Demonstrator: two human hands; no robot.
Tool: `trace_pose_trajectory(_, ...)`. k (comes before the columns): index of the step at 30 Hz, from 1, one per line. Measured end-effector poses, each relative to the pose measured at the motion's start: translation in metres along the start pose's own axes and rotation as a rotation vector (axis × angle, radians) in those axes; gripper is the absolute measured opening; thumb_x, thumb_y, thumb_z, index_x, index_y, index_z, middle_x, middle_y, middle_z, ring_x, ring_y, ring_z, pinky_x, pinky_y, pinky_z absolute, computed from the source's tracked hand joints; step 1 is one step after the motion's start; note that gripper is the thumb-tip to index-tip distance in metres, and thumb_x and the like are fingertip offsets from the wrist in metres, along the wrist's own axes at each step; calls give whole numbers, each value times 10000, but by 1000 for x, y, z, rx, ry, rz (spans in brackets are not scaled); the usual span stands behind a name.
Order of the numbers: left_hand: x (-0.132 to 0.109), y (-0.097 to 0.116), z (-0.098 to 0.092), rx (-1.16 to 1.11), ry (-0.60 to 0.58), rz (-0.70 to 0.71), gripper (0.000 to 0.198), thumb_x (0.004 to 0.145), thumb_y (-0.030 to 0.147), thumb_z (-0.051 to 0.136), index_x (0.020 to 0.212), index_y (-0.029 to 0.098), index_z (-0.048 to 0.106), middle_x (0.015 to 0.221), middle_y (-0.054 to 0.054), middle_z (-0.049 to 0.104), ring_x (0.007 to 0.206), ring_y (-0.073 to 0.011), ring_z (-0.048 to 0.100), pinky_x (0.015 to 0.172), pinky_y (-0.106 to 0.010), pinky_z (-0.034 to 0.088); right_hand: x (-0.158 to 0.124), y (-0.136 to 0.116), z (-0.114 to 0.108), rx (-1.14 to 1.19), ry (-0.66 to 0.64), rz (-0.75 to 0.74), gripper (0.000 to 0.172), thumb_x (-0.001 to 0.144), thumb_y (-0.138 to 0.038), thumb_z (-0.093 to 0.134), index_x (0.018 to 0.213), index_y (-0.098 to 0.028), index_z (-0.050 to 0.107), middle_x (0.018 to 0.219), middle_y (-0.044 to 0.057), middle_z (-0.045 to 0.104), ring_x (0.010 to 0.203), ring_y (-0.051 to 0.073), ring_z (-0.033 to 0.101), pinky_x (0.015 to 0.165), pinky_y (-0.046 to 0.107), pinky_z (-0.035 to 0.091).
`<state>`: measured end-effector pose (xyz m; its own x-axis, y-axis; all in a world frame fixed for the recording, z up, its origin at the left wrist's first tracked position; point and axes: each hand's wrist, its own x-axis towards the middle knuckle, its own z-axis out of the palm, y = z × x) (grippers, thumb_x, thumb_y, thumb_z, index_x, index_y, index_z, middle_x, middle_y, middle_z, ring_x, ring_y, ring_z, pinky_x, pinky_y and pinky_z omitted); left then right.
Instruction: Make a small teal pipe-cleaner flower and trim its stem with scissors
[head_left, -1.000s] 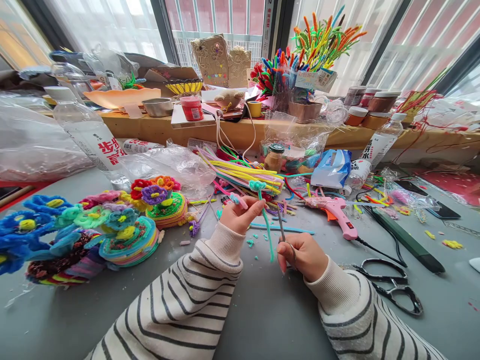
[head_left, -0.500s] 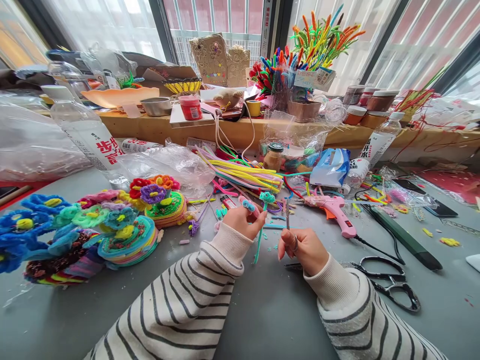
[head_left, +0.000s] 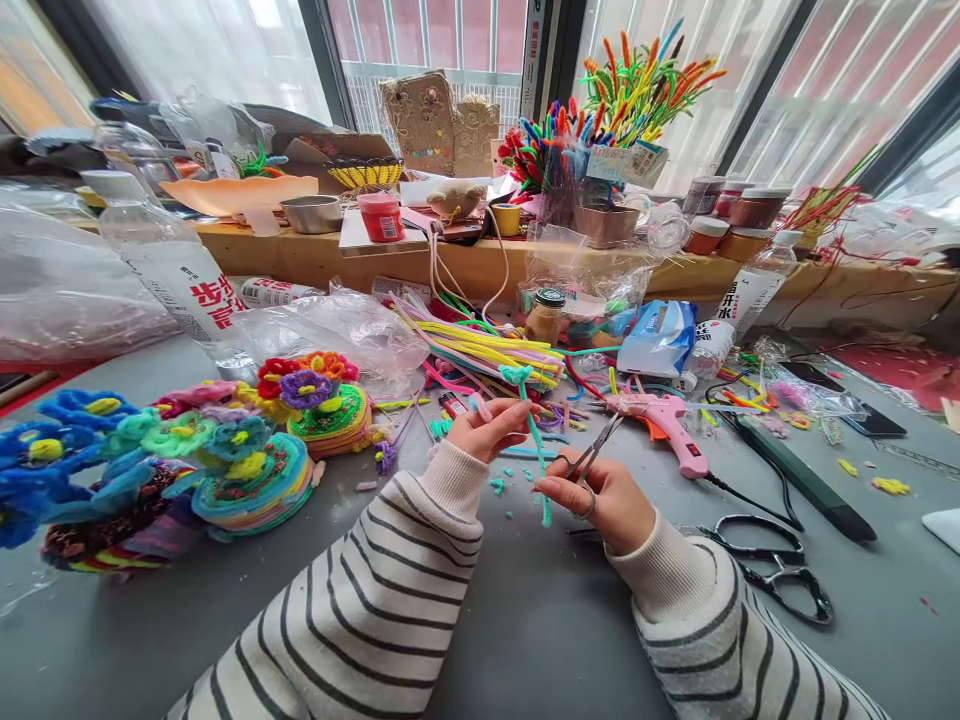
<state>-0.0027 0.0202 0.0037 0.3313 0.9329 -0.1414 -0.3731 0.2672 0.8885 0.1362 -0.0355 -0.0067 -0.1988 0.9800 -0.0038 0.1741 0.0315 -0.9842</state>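
Note:
Between the fingertips of my left hand [head_left: 487, 428] is a turquoise pipe-cleaner flower [head_left: 516, 375], its fuzzy stem [head_left: 540, 460] hanging down toward the table. My right hand [head_left: 596, 500] is closed round small scissors [head_left: 592, 450], with the finger loops at the fingers and the blades pointing up and to the right. Its fingertips are close to the lower stem; whether they touch it I cannot tell. Turquoise fuzz scraps [head_left: 497, 486] lie on the grey table below. A pink piece [head_left: 480, 405] shows by my left fingers.
Finished pipe-cleaner flowers [head_left: 247, 450] stand at the left. Bundled pipe cleaners [head_left: 487, 345] lie behind my hands. To the right are a pink glue gun [head_left: 679, 435], large black-handled scissors [head_left: 787, 575] and a dark green bar [head_left: 817, 485]. A water bottle [head_left: 169, 265] leans at back left.
The turquoise stem has tilted, its lower end now nearer my right hand. My right hand has turned the small scissors from upright to slanting right. Both hands are nearer each other.

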Motion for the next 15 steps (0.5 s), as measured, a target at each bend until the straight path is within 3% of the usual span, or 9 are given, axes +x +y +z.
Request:
trace_pose_trajectory(7, 0, 3, 1, -166, 83, -26, 199, 421, 269, 729, 573, 175, 641, 571, 43, 562, 537, -41, 500, 532, -168, 387, 0, 1, 1, -4, -109, 9, 310, 631, -421, 579, 570, -120, 534, 497, -31, 414, 455, 59, 328, 457, 200, 288)
trace_pose_trajectory(11, 0, 6, 2, -236, 83, -66, 193, 425, 241, 732, 569, 161, 630, 573, 38, 577, 542, -49, 513, 522, -171, 386, -1, 4, 2, -14, -179, -39, 489, 630, -602, 479, 565, -119, 521, 502, -26, 386, 457, 63, 317, 456, 206, 274)
trace_pose_trajectory(15, -2, 9, 2, -308, 87, -99, 177, 457, 229, 720, 585, 154, 622, 556, 39, 577, 534, -45, 513, 524, -171, 387, -3, 5, 4, -73, -321, -151, 711, 624, -743, 223, 573, -111, 545, 543, 4, 406, 483, 80, 340, 459, 215, 275)
